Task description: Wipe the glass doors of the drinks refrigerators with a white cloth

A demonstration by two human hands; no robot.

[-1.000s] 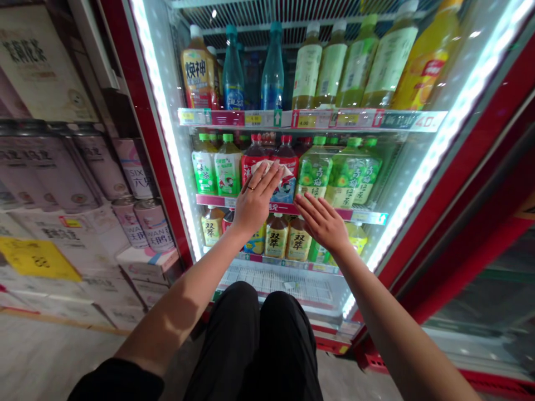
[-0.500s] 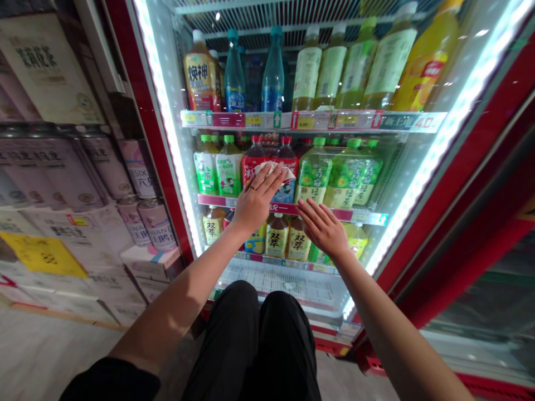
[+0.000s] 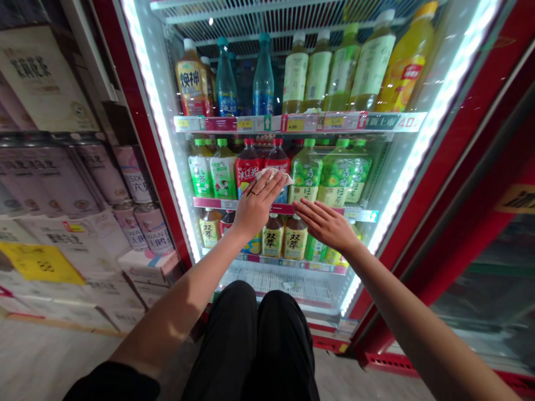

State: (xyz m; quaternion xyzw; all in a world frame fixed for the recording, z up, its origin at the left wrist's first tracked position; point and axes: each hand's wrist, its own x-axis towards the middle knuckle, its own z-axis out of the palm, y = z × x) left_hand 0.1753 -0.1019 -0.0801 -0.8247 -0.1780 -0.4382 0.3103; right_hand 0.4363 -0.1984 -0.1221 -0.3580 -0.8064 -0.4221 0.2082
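White cloth hid mostly under the flat left hand; whether the outstretched right hand touched anything was unclear.

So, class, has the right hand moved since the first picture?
Yes: the right hand has shifted slightly rightward, nearer the light strip on the picture's right.

Floor: plain grey slab. Left: stacked pale printed cardboard cartons, yellow paper price sign. Bright white vertical LED strips. Far right: red-framed glass cooler, dimmer.
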